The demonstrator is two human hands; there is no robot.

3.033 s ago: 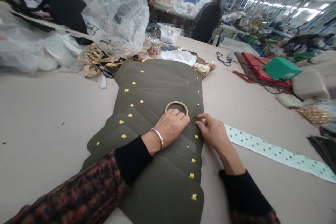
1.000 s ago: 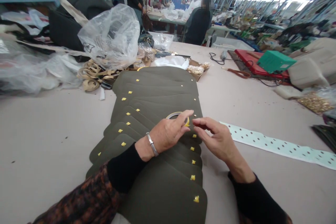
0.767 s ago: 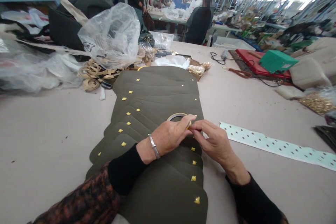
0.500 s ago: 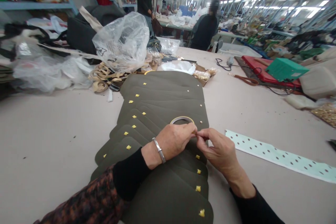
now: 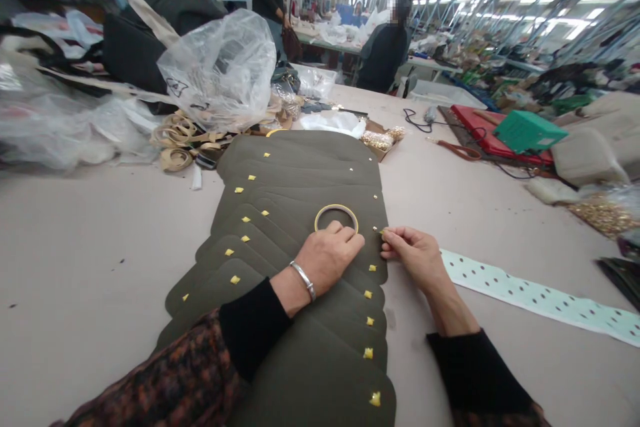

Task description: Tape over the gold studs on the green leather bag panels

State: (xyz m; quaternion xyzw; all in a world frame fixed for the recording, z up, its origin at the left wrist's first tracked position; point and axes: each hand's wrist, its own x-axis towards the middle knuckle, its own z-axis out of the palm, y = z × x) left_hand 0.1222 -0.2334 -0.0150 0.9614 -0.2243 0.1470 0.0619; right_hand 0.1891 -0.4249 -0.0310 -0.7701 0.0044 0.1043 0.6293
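Note:
Overlapping dark olive panels (image 5: pixel 300 347) lie in a stack on the table before me. Small yellow tape pieces (image 5: pixel 369 353) dot them along both sides, and a few tiny metal studs (image 5: pixel 375 197) show near the upper right edge. My left hand (image 5: pixel 327 253) rests over the panels, its fingers curled on the near side of a roll of yellow tape (image 5: pixel 336 207). At the panels' right edge, beside a stud, my right hand (image 5: pixel 413 253) pinches a small piece of yellow tape (image 5: pixel 382 233) between thumb and forefinger.
A pale green dotted strip (image 5: pixel 530 293) lies to the right. Behind the panels are a clear plastic bag (image 5: pixel 225 67), tan straps (image 5: pixel 177 140) and a box of gold hardware (image 5: pixel 377 139). A green box (image 5: pixel 530 131) sits at the back right. Two people are farther off.
My hands have moved apart, the right one to the panels' edge with the tape piece. Another yellow piece shows on the right side, formerly hidden by my hands. The view has shifted slightly.

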